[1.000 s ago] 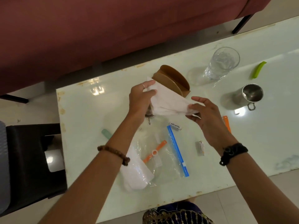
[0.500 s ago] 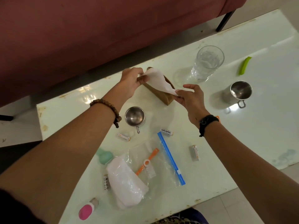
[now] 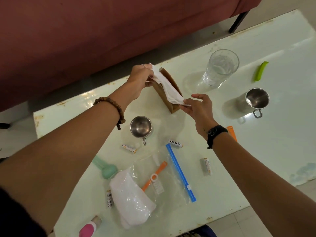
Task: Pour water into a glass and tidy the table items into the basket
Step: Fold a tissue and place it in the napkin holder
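Head view only. Pale green glossy desk (image 3: 266, 134), rust chips along edges, ceiling-light glare. Dark red sofa (image 3: 102, 31) behind, black leg at far right, tiled floor around.

Left hand (image 3: 139, 79) and right hand (image 3: 196, 106) each pinching an end of white tissue (image 3: 169, 89), stretched over narrow brown basket (image 3: 171, 94) at desk centre; both grips closed on tissue.

Glass (image 3: 220, 67) with water, right of basket. Steel cup (image 3: 254, 101) near right, second steel cup (image 3: 141, 128) below basket. Green clip (image 3: 260, 71) far right. Zip bag (image 3: 172, 175) with blue seal, orange clip on it, scattered batteries (image 3: 206, 166), folded white cloth (image 3: 131, 197), mint scoop (image 3: 106, 170) on near side.
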`<state>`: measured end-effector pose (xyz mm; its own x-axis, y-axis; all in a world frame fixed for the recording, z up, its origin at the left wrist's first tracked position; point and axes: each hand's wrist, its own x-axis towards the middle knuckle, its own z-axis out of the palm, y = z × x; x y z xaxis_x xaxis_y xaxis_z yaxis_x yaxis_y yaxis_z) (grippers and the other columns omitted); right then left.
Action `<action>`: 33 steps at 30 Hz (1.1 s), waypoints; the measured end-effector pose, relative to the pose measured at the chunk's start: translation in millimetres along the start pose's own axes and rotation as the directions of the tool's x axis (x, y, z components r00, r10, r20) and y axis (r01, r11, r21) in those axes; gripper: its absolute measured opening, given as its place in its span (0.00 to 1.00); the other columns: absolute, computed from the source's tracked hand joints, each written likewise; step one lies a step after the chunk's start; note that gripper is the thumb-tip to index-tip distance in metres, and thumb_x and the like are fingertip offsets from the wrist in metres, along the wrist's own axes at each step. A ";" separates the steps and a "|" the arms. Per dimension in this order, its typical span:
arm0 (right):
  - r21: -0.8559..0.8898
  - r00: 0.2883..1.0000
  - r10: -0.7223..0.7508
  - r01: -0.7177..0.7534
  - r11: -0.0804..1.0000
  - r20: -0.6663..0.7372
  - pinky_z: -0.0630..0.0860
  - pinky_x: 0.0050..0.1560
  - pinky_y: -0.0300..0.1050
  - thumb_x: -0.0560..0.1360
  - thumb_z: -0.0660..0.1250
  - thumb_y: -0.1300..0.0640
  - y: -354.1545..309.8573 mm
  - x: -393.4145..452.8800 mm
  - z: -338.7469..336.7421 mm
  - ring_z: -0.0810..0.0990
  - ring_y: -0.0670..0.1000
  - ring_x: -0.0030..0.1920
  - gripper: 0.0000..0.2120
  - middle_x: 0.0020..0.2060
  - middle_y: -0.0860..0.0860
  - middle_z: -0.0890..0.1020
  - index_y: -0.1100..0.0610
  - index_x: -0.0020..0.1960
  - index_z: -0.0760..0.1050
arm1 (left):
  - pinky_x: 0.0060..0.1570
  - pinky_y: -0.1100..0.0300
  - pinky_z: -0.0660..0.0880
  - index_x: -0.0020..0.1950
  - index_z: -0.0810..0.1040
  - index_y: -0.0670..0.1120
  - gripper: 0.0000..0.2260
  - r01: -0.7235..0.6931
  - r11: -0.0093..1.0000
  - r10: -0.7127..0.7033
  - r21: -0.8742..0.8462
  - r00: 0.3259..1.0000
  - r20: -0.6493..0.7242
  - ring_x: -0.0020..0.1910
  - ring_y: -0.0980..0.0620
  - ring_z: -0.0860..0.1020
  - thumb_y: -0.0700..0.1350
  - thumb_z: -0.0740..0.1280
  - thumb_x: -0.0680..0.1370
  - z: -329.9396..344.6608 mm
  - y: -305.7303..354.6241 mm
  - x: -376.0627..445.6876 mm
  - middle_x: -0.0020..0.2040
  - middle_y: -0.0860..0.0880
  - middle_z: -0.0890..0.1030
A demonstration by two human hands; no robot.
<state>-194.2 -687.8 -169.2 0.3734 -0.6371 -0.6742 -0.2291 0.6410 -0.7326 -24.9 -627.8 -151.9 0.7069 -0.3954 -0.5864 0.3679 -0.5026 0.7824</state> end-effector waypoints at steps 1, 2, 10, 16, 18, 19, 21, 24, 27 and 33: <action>-0.029 1.000 -0.001 0.001 1.000 0.003 0.80 0.48 0.43 0.71 0.66 0.71 2.9 1.5 0.6 0.82 0.56 0.41 0.15 0.58 0.67 0.74 0.60 0.53 0.67 | 0.33 0.68 0.76 0.66 0.72 0.42 0.17 -0.015 0.999 0.015 0.043 1.000 0.014 0.41 0.53 0.77 0.34 0.61 0.77 0.7 -0.6 0.9 0.58 0.42 0.76; -0.058 1.000 -0.002 0.002 0.998 0.003 0.81 0.46 0.43 0.71 0.66 0.71 5.4 3.0 0.9 0.82 0.56 0.40 0.15 0.56 0.66 0.75 0.60 0.53 0.66 | 0.32 0.69 0.75 0.66 0.71 0.43 0.18 -0.025 0.998 0.024 0.061 0.999 0.022 0.41 0.54 0.77 0.34 0.60 0.77 1.1 -1.3 1.4 0.59 0.43 0.76; -0.574 0.972 -0.236 0.200 0.794 0.012 0.71 0.45 0.41 0.72 0.69 0.53 9.8 17.4 -4.0 0.75 0.51 0.51 0.18 0.51 0.54 0.78 0.58 0.59 0.72 | 0.39 0.62 0.77 0.67 0.69 0.46 0.16 -0.016 0.965 -0.036 -0.263 0.981 -0.191 0.39 0.52 0.77 0.38 0.56 0.80 8.9 -23.0 -8.0 0.63 0.46 0.72; -0.475 0.926 -0.265 0.367 0.800 0.269 0.63 0.64 0.41 0.80 0.54 0.56 -11.2 23.6 1.2 0.68 0.51 0.67 0.18 0.68 0.54 0.71 0.58 0.67 0.69 | 0.57 0.53 0.73 0.69 0.67 0.43 0.18 0.124 0.914 -0.174 -0.387 0.980 -0.097 0.61 0.42 0.74 0.35 0.52 0.81 28.5 -53.5 -34.6 0.68 0.41 0.70; -0.421 0.927 -0.138 0.287 0.861 0.349 0.62 0.67 0.45 0.81 0.50 0.53 -13.9 24.2 4.9 0.67 0.49 0.68 0.18 0.69 0.52 0.69 0.55 0.68 0.67 | 0.60 0.53 0.71 0.70 0.66 0.45 0.18 0.133 0.913 -0.155 -0.385 0.988 -0.025 0.63 0.44 0.73 0.36 0.53 0.80 40.9 -57.7 -45.4 0.66 0.43 0.72; -0.398 0.921 -0.096 0.254 0.882 0.377 0.64 0.62 0.44 0.81 0.49 0.53 -13.8 23.3 6.3 0.71 0.48 0.63 0.17 0.64 0.51 0.74 0.54 0.63 0.71 | 0.60 0.53 0.71 0.70 0.66 0.46 0.18 0.134 0.912 -0.143 -0.389 0.990 0.004 0.62 0.45 0.74 0.36 0.54 0.80 46.6 -59.1 -49.9 0.65 0.44 0.73; -0.381 0.913 -0.081 0.245 0.892 0.399 0.66 0.47 0.41 0.80 0.48 0.56 -10.5 21.2 5.7 0.73 0.47 0.42 0.18 0.40 0.50 0.77 0.51 0.39 0.73 | 0.55 0.54 0.74 0.69 0.68 0.50 0.17 0.145 0.904 -0.142 -0.402 0.989 0.039 0.58 0.46 0.76 0.39 0.55 0.81 56.5 -63.6 -58.5 0.61 0.45 0.76; -0.346 0.938 -0.114 0.231 0.909 0.328 0.65 0.35 0.36 0.80 0.48 0.57 -0.4 18.5 -4.5 0.69 0.43 0.30 0.21 0.28 0.45 0.70 0.49 0.29 0.64 | 0.51 0.58 0.75 0.68 0.68 0.52 0.18 0.147 0.898 -0.137 -0.414 0.989 0.054 0.56 0.49 0.76 0.37 0.56 0.80 68.3 -74.3 -69.0 0.60 0.46 0.77; -0.354 0.941 -0.124 0.237 0.905 0.314 0.69 0.35 0.30 0.80 0.48 0.56 8.9 14.4 -19.8 0.74 0.37 0.31 0.19 0.34 0.44 0.76 0.46 0.36 0.71 | 0.57 0.56 0.73 0.72 0.63 0.52 0.25 0.118 0.920 -0.094 -0.375 0.992 0.080 0.58 0.51 0.74 0.32 0.55 0.78 77.8 -84.6 -75.3 0.65 0.47 0.74; -0.349 0.920 -0.124 0.262 0.900 0.371 0.73 0.57 0.45 0.80 0.49 0.56 1.5 10.1 -26.6 0.77 0.52 0.54 0.18 0.58 0.58 0.79 0.55 0.59 0.76 | 0.48 0.62 0.76 0.71 0.66 0.50 0.20 0.108 0.960 -0.081 -0.258 0.990 0.111 0.49 0.55 0.76 0.36 0.54 0.80 75.8 -75.4 -71.3 0.58 0.51 0.75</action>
<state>-214.8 -704.7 -179.6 0.7052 -0.5074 -0.4952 -0.4222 0.2606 -0.8682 -148.9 -620.0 -185.0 0.6032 -0.4364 -0.6676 0.5851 -0.3267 0.7423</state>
